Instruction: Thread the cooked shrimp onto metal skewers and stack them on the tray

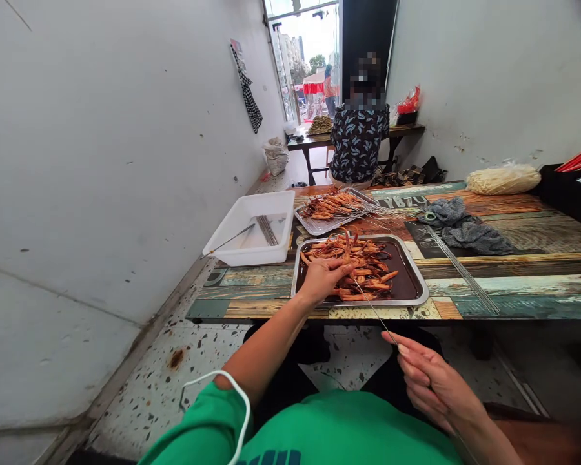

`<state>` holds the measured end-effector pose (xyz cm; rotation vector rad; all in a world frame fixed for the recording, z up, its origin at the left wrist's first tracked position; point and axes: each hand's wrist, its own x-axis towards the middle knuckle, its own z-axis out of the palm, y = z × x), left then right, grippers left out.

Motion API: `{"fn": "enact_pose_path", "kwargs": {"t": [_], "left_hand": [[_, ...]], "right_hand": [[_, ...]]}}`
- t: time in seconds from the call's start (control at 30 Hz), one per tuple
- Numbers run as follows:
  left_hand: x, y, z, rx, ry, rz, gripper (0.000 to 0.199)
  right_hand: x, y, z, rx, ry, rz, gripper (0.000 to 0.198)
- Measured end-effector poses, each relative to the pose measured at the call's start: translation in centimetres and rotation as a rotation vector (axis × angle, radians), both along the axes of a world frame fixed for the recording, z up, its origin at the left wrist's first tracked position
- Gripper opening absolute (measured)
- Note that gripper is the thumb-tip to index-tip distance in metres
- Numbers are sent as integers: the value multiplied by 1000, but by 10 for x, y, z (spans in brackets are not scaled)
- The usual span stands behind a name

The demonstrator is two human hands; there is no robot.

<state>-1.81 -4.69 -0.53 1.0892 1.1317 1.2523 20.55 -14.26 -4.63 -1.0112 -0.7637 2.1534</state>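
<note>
My left hand (322, 278) pinches a long reddish-brown piece of food (347, 253) with thin strands, above a metal tray (419, 294). That tray holds dark liquid and a pile of similar reddish-brown pieces (368, 278). Lower right, in front of the table edge, my right hand (428, 374) grips a thin metal skewer (375, 311) between thumb and fingers. The skewer slants up to the piece in my left fingers; whether its tip is inside cannot be made out. Behind, a second tray (314, 226) carries more pieces on skewers (334, 205).
A white plastic tub (217, 242) with several skewers stands left. Loose skewers (462, 271) and grey cloths (465, 226) lie right, near a bagged pale bundle (503, 179) and black box (569, 194). A person (359, 142) sits at the far table (314, 141).
</note>
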Motion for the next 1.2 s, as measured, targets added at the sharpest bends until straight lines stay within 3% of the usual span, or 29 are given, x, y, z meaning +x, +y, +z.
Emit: {"fn": "enact_pose_path", "kwargs": {"t": [0.1,0.17,0.23,0.33,0.37,0.43,0.5,0.53,0.73,0.83,0.9,0.97,1.03,1.13,1.2], "left_hand": [[0,1,-1,-12,-12,-10,22],[-1,1,-1,-20,-21,-12,23],[0,1,-1,-28,-31,-9,25],[0,0,0,-34,-27,-7,26],[0,0,0,-33,-21,-7,26],[0,0,0,-27,-3,-10,25],[-1,0,0,-20,23,-14,25],[-1,0,-1,-18,34,-14,25],[-3,2,-4,-20,46,-21,26],[-1,1,-2,-34,6,-16,29],[-1,0,0,-60,-26,-16,31],[0,0,1,-90,-62,-16,32],[0,1,0,-130,-112,-19,31],[-1,4,-4,-203,-198,-4,27],[-3,7,-7,-247,-254,-4,24]], "right_hand": [[2,4,-4,-35,43,41,49],[1,4,-10,107,-114,8,50],[1,4,-16,424,-384,-76,45],[2,1,-23,1019,-810,-165,37],[3,0,-24,1166,-930,-165,37],[4,-2,-24,1322,-1083,-148,40],[3,-2,-23,1301,-1036,-129,40],[2,-1,-22,1218,-942,-124,39],[-5,9,-10,170,-130,-20,46],[-5,13,-9,-9,113,26,39],[-6,13,-13,-9,132,29,37],[-9,13,-19,80,21,-4,40],[-10,13,-24,322,-204,-85,43],[-9,13,-27,857,-537,-203,35],[-5,13,-26,1075,-656,-212,34]]}}
